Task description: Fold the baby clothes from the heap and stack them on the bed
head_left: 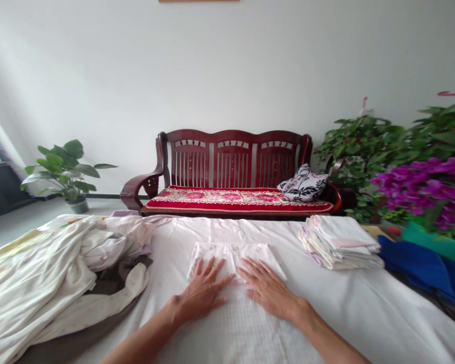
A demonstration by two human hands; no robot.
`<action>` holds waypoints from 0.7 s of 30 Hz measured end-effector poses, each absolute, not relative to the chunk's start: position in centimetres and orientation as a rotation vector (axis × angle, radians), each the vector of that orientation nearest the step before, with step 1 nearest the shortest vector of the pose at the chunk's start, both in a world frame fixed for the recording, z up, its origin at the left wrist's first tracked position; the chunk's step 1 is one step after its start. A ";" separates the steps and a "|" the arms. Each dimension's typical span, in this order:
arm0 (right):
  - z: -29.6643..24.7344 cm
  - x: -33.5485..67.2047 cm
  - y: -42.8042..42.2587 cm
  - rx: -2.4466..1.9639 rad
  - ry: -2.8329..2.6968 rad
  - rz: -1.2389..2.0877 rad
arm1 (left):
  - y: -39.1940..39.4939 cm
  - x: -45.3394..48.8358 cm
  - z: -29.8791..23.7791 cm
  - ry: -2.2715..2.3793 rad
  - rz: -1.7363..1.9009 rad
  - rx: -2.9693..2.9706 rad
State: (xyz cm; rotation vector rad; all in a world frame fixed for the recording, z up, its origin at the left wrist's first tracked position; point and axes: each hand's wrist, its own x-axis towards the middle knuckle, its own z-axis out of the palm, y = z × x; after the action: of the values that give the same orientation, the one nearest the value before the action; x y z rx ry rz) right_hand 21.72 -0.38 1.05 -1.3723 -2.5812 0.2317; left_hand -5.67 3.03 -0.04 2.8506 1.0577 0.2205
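A folded white garment with a faint small print (231,251) lies flat in front of me on a white cloth-covered table (242,328). My left hand (205,289) rests on its near left part, fingers spread and palm down. On the near right part lies my right hand (267,287), also flat with its fingers apart. Neither hand grips anything. Parts of the garment's near edge are hidden under my fingers.
To the left is a loose heap of clothes (56,278). A stack of folded clothes (341,242) sits at the right, beside a blue cloth (420,263) and purple flowers (432,187). Behind the table stands a wooden bench (231,151) with a patterned cushion (305,184).
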 end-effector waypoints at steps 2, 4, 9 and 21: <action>1.7 23.0 -1.1 -1.300 -2.561 0.338 | 2.4 -6.4 0.6 1.018 0.260 2.832; 2.1 23.5 -1.2 -1.260 -2.471 0.438 | 2.1 -6.4 1.4 1.002 0.348 2.776; 2.1 20.7 1.5 -1.333 -1.990 0.441 | 4.0 -2.7 1.7 1.248 0.694 2.560; -1.3 19.5 6.4 -1.713 -2.340 -0.025 | 7.2 -0.5 -2.1 1.487 0.380 2.770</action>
State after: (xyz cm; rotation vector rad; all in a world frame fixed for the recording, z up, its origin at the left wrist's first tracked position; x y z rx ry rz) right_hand 19.50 6.40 -1.28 -1.7126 -2.3400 -0.0248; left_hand -0.55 7.17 -2.08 2.7697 1.4874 0.3797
